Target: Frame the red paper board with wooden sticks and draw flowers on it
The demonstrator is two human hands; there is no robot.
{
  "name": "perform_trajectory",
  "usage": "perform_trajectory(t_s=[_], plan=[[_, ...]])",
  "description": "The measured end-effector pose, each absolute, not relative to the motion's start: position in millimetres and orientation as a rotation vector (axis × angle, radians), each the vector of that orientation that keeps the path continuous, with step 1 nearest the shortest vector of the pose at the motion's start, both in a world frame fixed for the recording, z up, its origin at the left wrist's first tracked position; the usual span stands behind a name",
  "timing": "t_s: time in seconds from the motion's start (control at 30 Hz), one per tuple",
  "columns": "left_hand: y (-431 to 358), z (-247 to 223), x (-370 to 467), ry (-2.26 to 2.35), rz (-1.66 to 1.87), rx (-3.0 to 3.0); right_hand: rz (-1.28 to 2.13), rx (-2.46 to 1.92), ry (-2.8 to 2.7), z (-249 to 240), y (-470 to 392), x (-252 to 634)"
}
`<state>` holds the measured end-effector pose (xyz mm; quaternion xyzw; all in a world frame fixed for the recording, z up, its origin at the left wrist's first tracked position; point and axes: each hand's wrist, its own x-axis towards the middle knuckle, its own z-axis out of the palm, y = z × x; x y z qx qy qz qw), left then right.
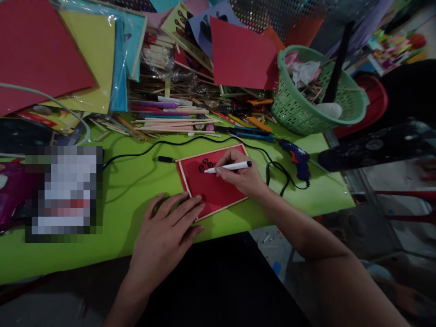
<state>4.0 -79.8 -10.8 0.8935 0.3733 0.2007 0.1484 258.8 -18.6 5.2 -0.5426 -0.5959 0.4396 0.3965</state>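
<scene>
Between the thumb and fingers of my right hand (pixel 242 175) is a white marker pen (pixel 235 166) with a black end. Its tip meets a red sheet (pixel 218 193) edged with thin pale wooden sticks, beside a few small black drawn loops (pixel 205 164). My left hand (pixel 172 225) lies flat with fingers spread, its fingertips over the left edge and lower left corner of the sheet. A black pen cap (pixel 165 159) rests on the green table cover just left of the sheet.
A blue glue gun (pixel 297 159) and its black cable (pixel 150 147) lie around the sheet. Behind are pens and sticks (pixel 177 120), a green basket (pixel 289 111) of scraps, and coloured paper (pixel 243 54). A blurred-out object (pixel 64 190) sits left; the table's front edge is close.
</scene>
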Motion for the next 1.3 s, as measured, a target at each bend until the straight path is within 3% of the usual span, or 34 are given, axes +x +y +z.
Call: perform_trajectory(t_s=[1.3], plan=[[-78.5, -13.3, 2.1, 1.048, 0.548, 2.644, 1.060, -1.480, -1.448, 12.3, -23.7, 262.2]])
